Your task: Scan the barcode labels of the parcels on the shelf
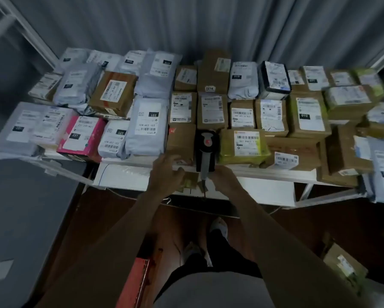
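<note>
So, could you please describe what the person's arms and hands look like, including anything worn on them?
Both forearms are bare, with no sleeves in view. The left hand and right hand wear no gloves. No watch, ring or wristband is visible, though the picture is dim and slightly blurred.

grey curtain [208,23] behind, red crate [135,283] (partly hidden) on dark floor [93,218].

Brown box [210,74] tagged "2214"; pink parcel [82,135] "231".

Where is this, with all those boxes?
Probably a parcel sorting or pickup room: a shelf packed with labelled parcels, and a barcode scanner held in the right hand.
</note>
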